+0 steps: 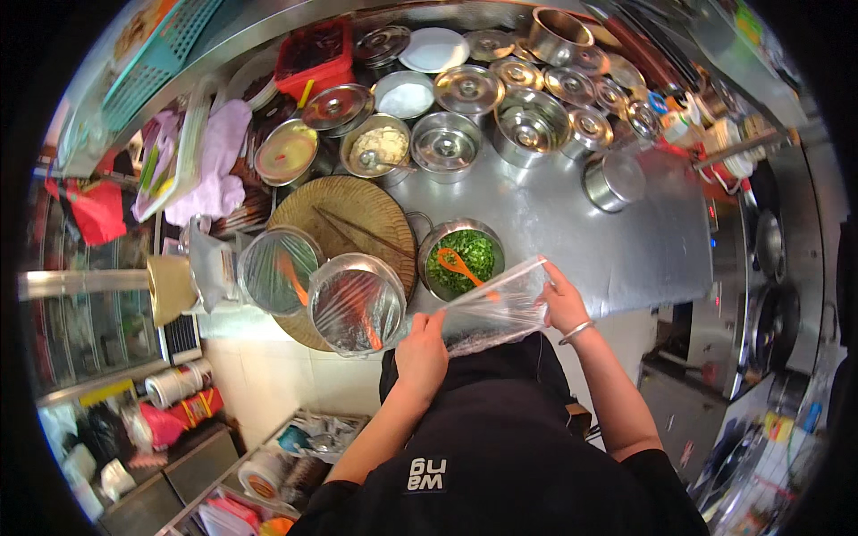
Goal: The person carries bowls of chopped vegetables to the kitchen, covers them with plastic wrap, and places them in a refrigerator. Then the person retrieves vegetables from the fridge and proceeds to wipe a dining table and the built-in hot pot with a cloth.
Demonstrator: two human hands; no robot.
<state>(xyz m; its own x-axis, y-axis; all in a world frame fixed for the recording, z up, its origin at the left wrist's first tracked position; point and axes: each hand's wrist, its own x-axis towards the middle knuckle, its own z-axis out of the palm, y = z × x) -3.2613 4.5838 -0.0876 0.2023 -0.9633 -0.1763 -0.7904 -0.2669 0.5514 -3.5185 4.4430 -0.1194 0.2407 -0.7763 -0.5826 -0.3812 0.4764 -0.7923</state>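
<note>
Between my two hands a sheet of clear plastic wrap (496,308) is stretched, just in front of the table edge. My left hand (422,352) pinches its left corner, and my right hand (563,298) holds its right end, a bracelet on that wrist. Beyond the wrap stands a steel pot (429,231) of chopped green herbs (477,258) with an orange spoon (459,264) in it; the wrap partly covers its handle. Left of my left hand, a container (328,295) covered in wrap holds a reddish-orange utensil. Another wrapped container (258,271) sits beside it.
A round wooden chopping board (342,201) carries a pair of chopsticks (362,234). Several lidded steel pots (469,87) crowd the back of the steel table (549,234). A bowl of chopped pale food (379,141) holds a spoon. An upturned steel pot (617,181) stands at right.
</note>
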